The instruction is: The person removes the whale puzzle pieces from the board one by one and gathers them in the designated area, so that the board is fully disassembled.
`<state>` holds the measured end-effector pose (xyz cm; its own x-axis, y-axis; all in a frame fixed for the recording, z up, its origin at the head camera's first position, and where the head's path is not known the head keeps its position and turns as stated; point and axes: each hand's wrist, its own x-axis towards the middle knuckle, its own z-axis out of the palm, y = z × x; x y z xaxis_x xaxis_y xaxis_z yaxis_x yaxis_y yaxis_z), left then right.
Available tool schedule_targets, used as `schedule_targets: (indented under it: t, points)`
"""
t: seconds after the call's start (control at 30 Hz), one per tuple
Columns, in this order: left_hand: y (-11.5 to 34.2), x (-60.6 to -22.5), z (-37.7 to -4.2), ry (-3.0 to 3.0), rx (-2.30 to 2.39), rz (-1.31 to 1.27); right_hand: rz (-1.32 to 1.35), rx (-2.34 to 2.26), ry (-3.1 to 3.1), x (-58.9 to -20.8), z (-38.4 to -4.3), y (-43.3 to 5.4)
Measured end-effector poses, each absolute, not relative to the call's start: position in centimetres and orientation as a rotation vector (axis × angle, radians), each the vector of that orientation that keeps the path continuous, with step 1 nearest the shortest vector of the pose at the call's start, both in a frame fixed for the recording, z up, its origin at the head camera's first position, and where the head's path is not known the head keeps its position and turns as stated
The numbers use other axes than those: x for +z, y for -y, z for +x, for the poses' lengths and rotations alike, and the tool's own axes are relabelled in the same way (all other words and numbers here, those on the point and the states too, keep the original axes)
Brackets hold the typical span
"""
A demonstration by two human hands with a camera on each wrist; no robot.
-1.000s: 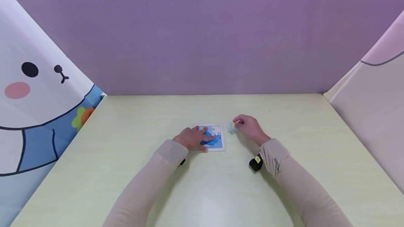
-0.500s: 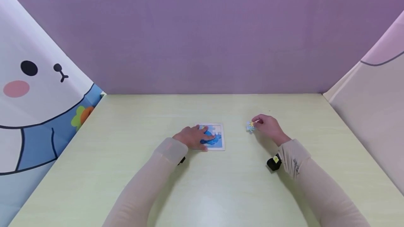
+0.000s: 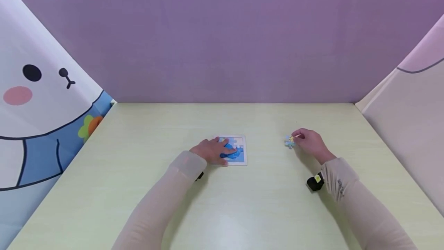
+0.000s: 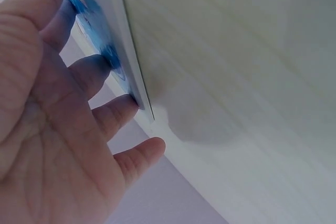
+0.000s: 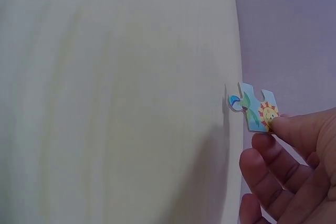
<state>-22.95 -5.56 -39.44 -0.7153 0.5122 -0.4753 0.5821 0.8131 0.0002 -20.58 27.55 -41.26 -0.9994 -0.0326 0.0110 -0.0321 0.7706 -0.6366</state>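
Note:
A square jigsaw puzzle (image 3: 239, 156) in a white frame, with a blue picture, lies on the table. My left hand (image 3: 211, 151) rests on its left part with fingers spread; in the left wrist view the fingertips (image 4: 97, 66) touch the puzzle's surface. To the right of the puzzle, my right hand (image 3: 312, 144) pinches a jigsaw piece (image 5: 257, 109) between thumb and fingers. A smiling yellow sun and a green and blue shape are printed on that light blue piece. Part of the puzzle is hidden under the left hand.
Both hands work over a pale wooden table (image 3: 229, 203). A purple wall (image 3: 222, 41) stands along its back edge, and a printed cartoon panel (image 3: 45, 126) rises at the left. A black wrist device (image 3: 315, 183) sits under the right sleeve.
My right hand has moved to the right, away from the puzzle, carrying the jigsaw piece. The left hand has stayed on the puzzle.

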Motion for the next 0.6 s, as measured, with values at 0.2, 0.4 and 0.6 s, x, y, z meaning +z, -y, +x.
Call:
schedule_targets:
  t: [0.2, 0.4, 0.6]
  points:
    - [5.6, -39.3, -22.8, -2.532, -0.200, 0.810, 0.011, -1.100, -2.913, -41.3, -20.2, -28.3]
    - [5.6, -39.3, -22.7, -2.530, -0.160, 0.808, 0.047, -1.180, -2.898, -41.4, -19.9, -29.1]
    - [5.7, -39.3, -22.7, -2.546, -0.173, 0.822, 0.082, -1.214, -2.874, -41.6, -19.6, -30.1]
